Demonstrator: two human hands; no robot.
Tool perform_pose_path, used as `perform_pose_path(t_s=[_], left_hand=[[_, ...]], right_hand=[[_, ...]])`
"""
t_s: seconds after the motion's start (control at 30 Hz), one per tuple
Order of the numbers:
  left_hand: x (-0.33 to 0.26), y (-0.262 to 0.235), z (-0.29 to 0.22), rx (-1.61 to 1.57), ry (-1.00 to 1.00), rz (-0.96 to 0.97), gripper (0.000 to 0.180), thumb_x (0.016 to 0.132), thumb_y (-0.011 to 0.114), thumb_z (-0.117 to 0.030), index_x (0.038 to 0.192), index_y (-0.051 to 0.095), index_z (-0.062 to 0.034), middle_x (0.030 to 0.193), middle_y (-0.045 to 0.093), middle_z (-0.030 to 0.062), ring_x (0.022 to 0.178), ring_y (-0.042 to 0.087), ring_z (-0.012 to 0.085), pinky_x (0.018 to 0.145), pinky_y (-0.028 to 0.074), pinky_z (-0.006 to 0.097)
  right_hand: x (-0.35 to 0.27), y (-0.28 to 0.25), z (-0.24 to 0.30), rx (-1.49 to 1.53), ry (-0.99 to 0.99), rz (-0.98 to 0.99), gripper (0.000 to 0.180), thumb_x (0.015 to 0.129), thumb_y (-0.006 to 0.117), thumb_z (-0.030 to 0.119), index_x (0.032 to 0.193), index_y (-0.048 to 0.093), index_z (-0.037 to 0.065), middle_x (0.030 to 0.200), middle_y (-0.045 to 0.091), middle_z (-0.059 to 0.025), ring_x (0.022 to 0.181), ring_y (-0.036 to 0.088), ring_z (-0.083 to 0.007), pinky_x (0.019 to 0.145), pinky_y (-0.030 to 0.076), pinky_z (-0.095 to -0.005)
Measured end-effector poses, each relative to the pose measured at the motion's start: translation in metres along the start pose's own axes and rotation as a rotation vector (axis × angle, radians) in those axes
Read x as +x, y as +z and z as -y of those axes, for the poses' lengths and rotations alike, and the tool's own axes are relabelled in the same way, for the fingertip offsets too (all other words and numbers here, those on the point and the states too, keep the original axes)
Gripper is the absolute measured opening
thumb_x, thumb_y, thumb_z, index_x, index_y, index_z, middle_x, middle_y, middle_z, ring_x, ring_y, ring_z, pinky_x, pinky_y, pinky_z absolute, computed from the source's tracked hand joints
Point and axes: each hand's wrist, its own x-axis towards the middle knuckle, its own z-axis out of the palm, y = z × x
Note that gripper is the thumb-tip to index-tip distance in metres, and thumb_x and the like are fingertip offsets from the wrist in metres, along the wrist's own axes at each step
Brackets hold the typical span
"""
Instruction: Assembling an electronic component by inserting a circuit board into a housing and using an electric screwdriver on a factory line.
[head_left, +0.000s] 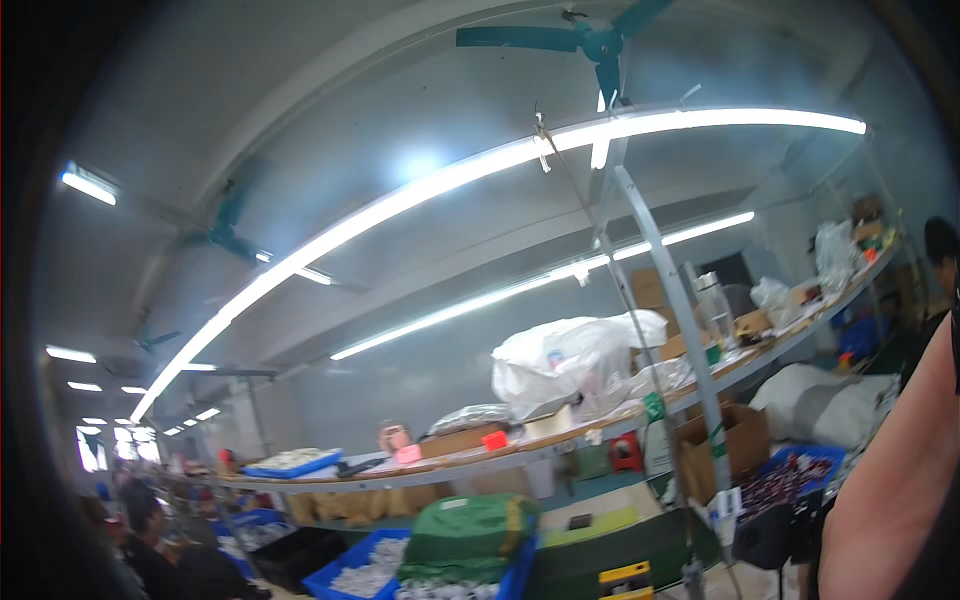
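Note:
Neither my left hand nor my right hand shows in the head view. A bare arm (895, 480) rises along the right edge, its hand outside the picture; I cannot tell whether it is mine. Closest to that arm are a blue bin of dark red small pieces (800, 468) and a large white sack (825, 405). Lower in the middle, a green sack (465, 540) lies over a blue crate (520, 570) with small white pieces. Left of it stands another blue crate of white pieces (370, 570).
A long shelf (560, 438) crosses the view, bearing a white plastic bag (560, 365), a clear bottle (715, 305) and boxes. A metal post (670, 290) rises before it. Above hang a long light tube (400, 195) and a ceiling fan (600, 45). A person (145, 530) sits at left.

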Motion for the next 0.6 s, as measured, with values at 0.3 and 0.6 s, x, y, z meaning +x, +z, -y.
perform_pose_path(t_s=[0.3,0.6], left_hand=[[0.001,0.055,0.067,0.035,-0.002,-0.045,0.068,0.089,0.057,-0.049,0.130,0.043,0.0028,0.140,0.043,0.0215,0.123,0.048,0.0422,0.097,0.041,0.049],[0.051,0.045,0.048,0.119,0.096,0.086,0.069,0.086,0.060,-0.047,0.133,0.039,-0.0004,0.141,0.041,0.0219,0.122,0.049,0.0420,0.095,0.043,0.047]], right_hand=[[-0.093,-0.104,-0.021,-0.147,0.143,0.182,0.066,0.082,0.061,0.044,0.131,0.024,0.021,0.134,0.021,-0.0158,0.120,0.032,-0.0319,0.097,0.030,-0.0347],[-0.117,-0.217,-0.049,-0.433,0.174,0.304,0.059,0.080,0.061,0.042,0.125,0.028,0.020,0.128,0.025,-0.0149,0.115,0.035,-0.0313,0.093,0.032,-0.0354]])
